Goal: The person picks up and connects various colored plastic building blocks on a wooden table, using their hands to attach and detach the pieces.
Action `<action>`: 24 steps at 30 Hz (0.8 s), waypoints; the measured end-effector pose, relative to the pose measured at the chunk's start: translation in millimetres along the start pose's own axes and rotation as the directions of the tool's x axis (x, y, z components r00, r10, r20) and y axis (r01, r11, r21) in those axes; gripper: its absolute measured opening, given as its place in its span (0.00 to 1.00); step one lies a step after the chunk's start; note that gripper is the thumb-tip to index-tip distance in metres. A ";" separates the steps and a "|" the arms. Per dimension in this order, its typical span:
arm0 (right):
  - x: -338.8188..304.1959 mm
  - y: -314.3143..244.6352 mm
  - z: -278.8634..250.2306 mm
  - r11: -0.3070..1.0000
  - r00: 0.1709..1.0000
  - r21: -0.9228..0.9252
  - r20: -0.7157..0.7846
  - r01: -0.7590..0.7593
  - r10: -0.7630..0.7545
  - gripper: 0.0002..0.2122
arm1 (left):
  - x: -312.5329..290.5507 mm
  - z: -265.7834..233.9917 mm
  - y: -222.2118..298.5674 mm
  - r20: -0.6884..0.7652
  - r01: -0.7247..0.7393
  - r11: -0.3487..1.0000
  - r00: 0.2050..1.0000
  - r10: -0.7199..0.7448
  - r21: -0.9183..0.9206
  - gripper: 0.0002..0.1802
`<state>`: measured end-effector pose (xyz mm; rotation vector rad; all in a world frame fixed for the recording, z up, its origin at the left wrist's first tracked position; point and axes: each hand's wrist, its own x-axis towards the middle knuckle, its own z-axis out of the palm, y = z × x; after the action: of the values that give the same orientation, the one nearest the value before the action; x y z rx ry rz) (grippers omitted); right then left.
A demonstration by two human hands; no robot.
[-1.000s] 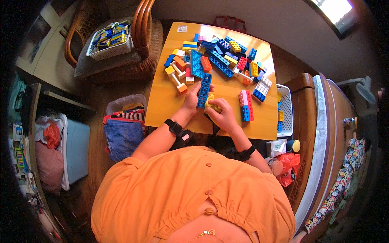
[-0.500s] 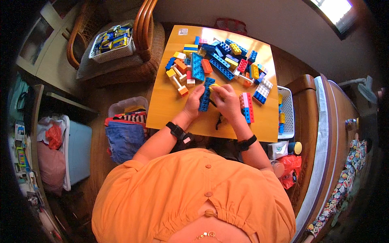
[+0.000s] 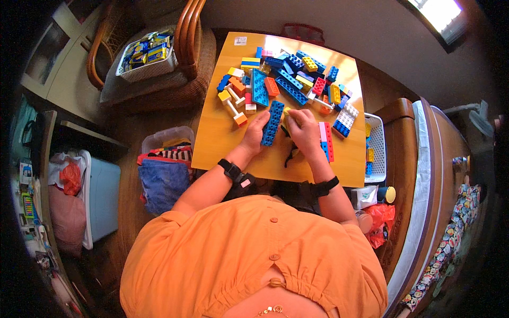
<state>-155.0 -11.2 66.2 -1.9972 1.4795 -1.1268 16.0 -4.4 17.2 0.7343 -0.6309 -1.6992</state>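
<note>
Label [image 3: 240, 41] is showing, unreadable, on table [image 3: 222, 146]; left grip [image 3: 255, 133] is clamping blue brick [image 3: 272, 124], right grip [image 3: 304, 132] is pinching yellow piece [image 3: 287, 111].

– Right hand [image 3: 304, 131] status?
– Shifted forward — its fingertips have left the near end of the blue brick [image 3: 272, 124] and now sit beside the far end.
– Yellow piece [image 3: 287, 111]?
– Moved along; less shows beyond the fingertips.
</note>
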 end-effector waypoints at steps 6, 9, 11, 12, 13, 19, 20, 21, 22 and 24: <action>-16.9 -31.2 4.9 0.980 0.978 0.077 0.083 0.183 -0.189 0.10 | 7.4 -8.8 -7.2 0.008 -0.026 0.989 1.000 0.027 -0.145 0.18; -20.4 -25.1 8.3 0.985 0.983 0.037 0.067 0.171 -0.173 0.10 | 8.3 -5.7 -7.5 0.009 -0.026 0.988 1.000 0.028 -0.153 0.18; -19.7 -16.1 5.2 0.985 0.981 0.018 0.089 0.174 -0.175 0.10 | 8.7 -5.9 -7.9 -0.005 -0.047 0.991 0.999 0.047 -0.126 0.18; -20.7 -12.7 5.6 0.984 0.980 0.020 0.088 0.175 -0.176 0.10 | 8.9 -5.7 -8.2 0.006 -0.053 0.994 0.999 0.054 -0.091 0.18; -20.9 -12.7 3.7 0.983 0.980 0.003 0.077 0.185 -0.185 0.08 | 9.4 -6.0 -10.4 0.017 -0.060 0.996 0.998 0.061 -0.059 0.17; -32.4 -30.6 9.0 0.973 0.973 -0.015 0.027 0.230 -0.229 0.07 | 6.3 -10.1 -11.6 0.003 -0.046 0.993 0.999 0.047 -0.113 0.17; -34.8 -32.8 10.2 0.965 0.964 -0.026 0.065 0.261 -0.259 0.07 | 5.8 -10.2 -11.6 0.003 -0.048 0.993 0.999 0.049 -0.112 0.17; -37.7 -28.3 13.6 0.962 0.961 -0.019 0.041 0.273 -0.272 0.07 | 5.1 -10.2 -11.9 0.005 -0.055 0.993 0.998 0.056 -0.106 0.17; -36.6 -23.0 14.2 0.961 0.960 -0.018 0.038 0.277 -0.276 0.07 | 5.0 -9.7 -9.8 0.007 -0.064 0.993 0.998 0.065 -0.099 0.17; -33.7 -9.3 7.4 0.968 0.968 0.002 0.045 0.249 -0.249 0.08 | 3.7 -6.6 -8.9 -0.004 -0.050 0.994 0.999 0.050 -0.095 0.17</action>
<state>-147.2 22.3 56.4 -2.2436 1.2341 -1.1679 14.7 -6.2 5.7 0.6470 -0.5591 -1.6705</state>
